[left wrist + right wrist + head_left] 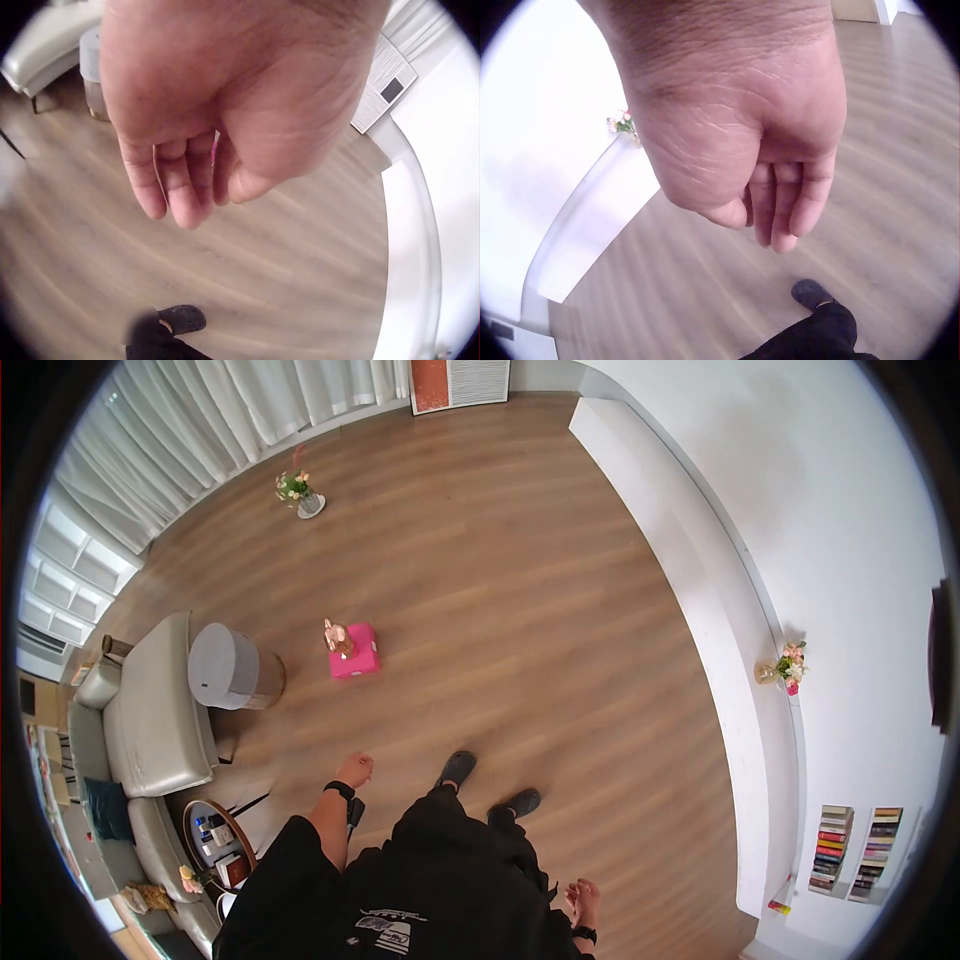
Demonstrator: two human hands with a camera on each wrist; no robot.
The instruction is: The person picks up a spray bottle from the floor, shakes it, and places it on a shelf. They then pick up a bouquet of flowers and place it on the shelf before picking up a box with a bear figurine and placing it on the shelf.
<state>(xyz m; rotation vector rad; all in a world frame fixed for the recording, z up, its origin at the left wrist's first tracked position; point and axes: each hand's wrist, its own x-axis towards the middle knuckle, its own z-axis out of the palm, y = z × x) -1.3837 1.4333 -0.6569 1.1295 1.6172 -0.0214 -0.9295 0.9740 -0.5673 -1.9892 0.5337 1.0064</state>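
My left hand (355, 770) hangs in the air above the wood floor, a dark band round its wrist. In the left wrist view its fingers (186, 202) are loosely curled and hold nothing. The right hand (583, 902) hangs low by the right side of the body. Its fingers (784, 225) curl loosely in the right wrist view, with nothing between them. Ahead of the left hand, well apart from it, a bright pink box (366, 658) sits on the floor. A shiny copper-coloured ornament (338, 638) stands on top of it.
A round grey-topped stool (228, 665) stands by the leather sofa (155, 705) at left. Nearer is a round side table (187, 825) with bottles. Flowers in a vase (297, 490) stand near the curtains. A white ledge (690, 560) curves along the right wall.
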